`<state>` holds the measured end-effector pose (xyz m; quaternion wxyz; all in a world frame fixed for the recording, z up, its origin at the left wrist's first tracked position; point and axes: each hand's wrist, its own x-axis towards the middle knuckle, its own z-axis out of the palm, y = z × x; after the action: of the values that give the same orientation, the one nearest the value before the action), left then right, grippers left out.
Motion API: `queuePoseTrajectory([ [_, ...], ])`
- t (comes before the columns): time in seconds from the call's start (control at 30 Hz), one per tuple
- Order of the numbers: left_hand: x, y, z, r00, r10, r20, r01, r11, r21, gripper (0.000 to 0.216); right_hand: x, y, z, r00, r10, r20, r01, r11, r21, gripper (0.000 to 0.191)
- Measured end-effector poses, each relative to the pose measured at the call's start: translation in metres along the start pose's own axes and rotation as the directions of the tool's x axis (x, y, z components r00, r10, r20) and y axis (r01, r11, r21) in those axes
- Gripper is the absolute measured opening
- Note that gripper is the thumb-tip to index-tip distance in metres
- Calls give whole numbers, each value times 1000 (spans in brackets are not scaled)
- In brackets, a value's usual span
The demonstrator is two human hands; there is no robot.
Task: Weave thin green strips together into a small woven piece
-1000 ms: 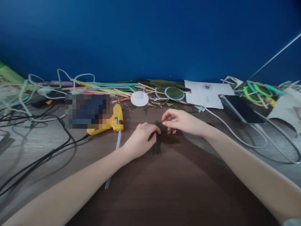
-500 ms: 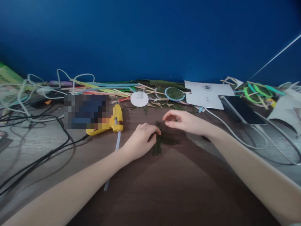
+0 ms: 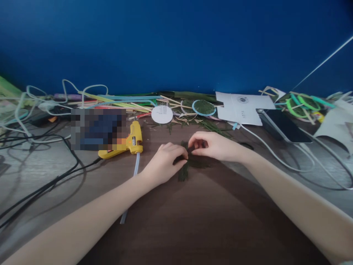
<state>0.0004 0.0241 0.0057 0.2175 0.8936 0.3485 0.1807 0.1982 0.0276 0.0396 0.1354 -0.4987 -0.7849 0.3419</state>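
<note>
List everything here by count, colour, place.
Glue gun: one, yellow, left
Glue stick: one, whitish, in gun
Blurred item: one, dark, beside gun
Strips: several, green, by hands
Sticks: several, mixed, back left
Disc: one, white, back middle
Green circle: one, blue-rimmed, back middle
Card: one, white, back right
Phone: one, black, right
Rings: several, green, back right
Cables: several, black/white, both sides
Clutter: uncountable, mixed, along back
Wall: one, blue, behind
Table: one, brown, below
Left hand: one, by strips
Right hand: one, by strips

Left hand [image 3: 165,162]: bare, slim-fingered
Right hand [image 3: 213,146]: bare, likewise slim
Forearms [image 3: 286,193]: both bare, tapering toward the wrists
Right sleeve [image 3: 348,262]: from here, just a pale sliver shows
</note>
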Motion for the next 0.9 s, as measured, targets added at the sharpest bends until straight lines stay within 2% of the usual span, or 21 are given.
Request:
queuePoseTrajectory([
  [0.1,0,0,0,1000,2,3,-2,1000,3,5,-2,3,-3,998,2,57,-2,1000,10,34],
  [0.17,0,0,0,1000,-1,9,0,1000,5,5,-3,6,-6,996,12,90,-14,1000,19,39],
  [0.27,-1,1,-1,1000,-1,9,1,1000,5,5,-3,9,-9,993,50,107,-56,997,49,30],
  [0.37,-1,0,0,1000,6,2,-6,1000,7,5,-2,9,-10,996,30,80,-41,990,138,24],
  [0.57,-2,1,1,1000,29,9,-30,998,54,4,0,0,-1,994,-45,-102,83,908,411,15],
  [0.67,-2,0,2,999,38,9,-39,996,84,8,-1,-6,4,988,-62,-139,117,894,434,15],
  [0.9,-2,-1,3,1000,25,4,-25,996,86,18,-1,-10,5,991,-76,-110,113,917,382,16],
])
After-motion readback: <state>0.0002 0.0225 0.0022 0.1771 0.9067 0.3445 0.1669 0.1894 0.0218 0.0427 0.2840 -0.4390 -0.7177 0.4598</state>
